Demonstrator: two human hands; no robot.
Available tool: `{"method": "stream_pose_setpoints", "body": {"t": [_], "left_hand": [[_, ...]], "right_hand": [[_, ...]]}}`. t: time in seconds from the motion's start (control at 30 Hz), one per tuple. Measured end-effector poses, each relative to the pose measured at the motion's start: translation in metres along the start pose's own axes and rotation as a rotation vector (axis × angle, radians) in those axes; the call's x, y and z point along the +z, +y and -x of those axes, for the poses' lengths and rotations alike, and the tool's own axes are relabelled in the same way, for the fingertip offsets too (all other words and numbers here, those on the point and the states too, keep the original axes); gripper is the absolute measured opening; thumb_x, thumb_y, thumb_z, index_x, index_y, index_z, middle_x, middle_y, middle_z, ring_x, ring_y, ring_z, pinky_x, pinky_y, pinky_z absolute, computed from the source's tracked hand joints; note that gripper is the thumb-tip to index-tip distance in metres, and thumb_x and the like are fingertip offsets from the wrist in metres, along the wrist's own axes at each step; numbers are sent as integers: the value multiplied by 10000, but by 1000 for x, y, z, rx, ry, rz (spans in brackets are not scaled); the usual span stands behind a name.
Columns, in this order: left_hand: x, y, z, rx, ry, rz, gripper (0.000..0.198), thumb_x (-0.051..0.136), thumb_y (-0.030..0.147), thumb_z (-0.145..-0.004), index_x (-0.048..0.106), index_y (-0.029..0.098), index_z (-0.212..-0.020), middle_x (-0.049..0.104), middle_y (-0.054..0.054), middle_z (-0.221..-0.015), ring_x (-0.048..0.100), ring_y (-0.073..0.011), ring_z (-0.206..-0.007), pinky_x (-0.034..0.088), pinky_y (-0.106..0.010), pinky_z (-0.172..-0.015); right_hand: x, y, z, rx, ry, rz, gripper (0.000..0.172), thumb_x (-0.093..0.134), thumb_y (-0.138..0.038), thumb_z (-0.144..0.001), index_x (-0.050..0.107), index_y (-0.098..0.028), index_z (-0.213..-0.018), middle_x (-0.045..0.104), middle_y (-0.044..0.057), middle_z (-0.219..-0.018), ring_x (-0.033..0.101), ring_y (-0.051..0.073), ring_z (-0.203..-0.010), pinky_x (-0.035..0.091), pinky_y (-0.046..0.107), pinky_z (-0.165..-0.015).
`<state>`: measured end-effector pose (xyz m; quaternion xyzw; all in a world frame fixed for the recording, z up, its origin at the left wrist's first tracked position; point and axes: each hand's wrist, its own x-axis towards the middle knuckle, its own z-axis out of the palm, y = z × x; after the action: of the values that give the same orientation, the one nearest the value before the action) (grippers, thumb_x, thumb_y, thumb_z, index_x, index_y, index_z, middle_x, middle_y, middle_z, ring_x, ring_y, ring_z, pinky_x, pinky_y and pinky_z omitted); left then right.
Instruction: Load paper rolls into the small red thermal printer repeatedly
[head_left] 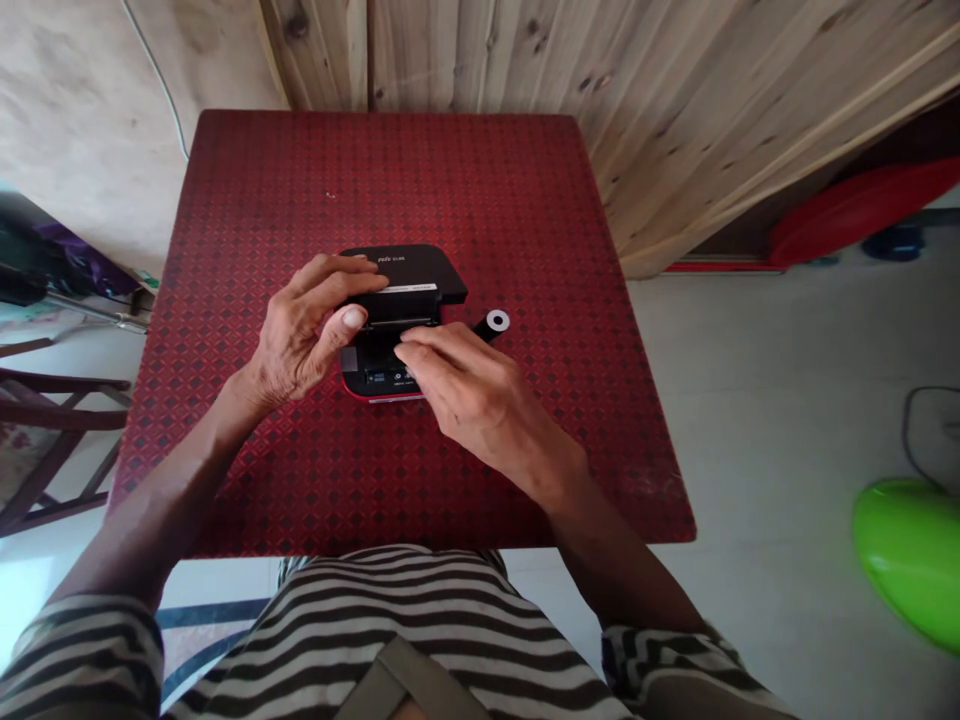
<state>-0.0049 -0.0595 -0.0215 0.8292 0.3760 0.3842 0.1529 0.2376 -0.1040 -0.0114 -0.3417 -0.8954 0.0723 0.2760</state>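
Note:
A small black device with a red lower edge (362, 392) sits on the table, its black lid (420, 262) raised and tilted back. It resembles a label printer, with small buttons along its front. Stretched across the left part of the lid are the fingers of my left hand (296, 325), the thumb held apart near the lid's lower edge. My right hand (472, 385) reaches into the opened compartment with fingertips pinched together; what they hold, if anything, is hidden. Just beyond its knuckles lies a black roll with a white ring-shaped end (498, 321), partly covered by the hand.
The table (247, 190) has a red patterned cover. Wooden boards (495, 60) rise behind it. A wooden chair (60, 430) stands at the left, and a bright green rounded object (911, 560) is on the floor at the right.

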Motion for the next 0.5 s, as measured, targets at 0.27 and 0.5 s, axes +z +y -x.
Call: {"method": "stream_pose_setpoints", "body": {"t": [0.27, 0.5], "left_hand": [[11, -6, 21, -29, -9, -6, 532, 394, 639, -1118, 739, 279, -1301, 720, -85, -1415, 640, -263, -1433, 443, -519, -1320], [14, -9, 30, -27, -43, -52, 546, 443, 703, -1078, 748, 296, -1279, 699, -84, -1433, 607, -292, -1468, 418, -576, -1323]], "right_hand": [[13, 3, 11, -22, 180, 106, 281, 551, -69, -1065, 776, -236, -1075, 750, 50, -937, 660, 201, -849, 629, 380, -821], [13, 1, 20, 9, 166, 67, 277, 562, -65, -1056, 771, -243, -1094, 769, 55, -983, 671, 208, -876, 619, 386, -824]]}}
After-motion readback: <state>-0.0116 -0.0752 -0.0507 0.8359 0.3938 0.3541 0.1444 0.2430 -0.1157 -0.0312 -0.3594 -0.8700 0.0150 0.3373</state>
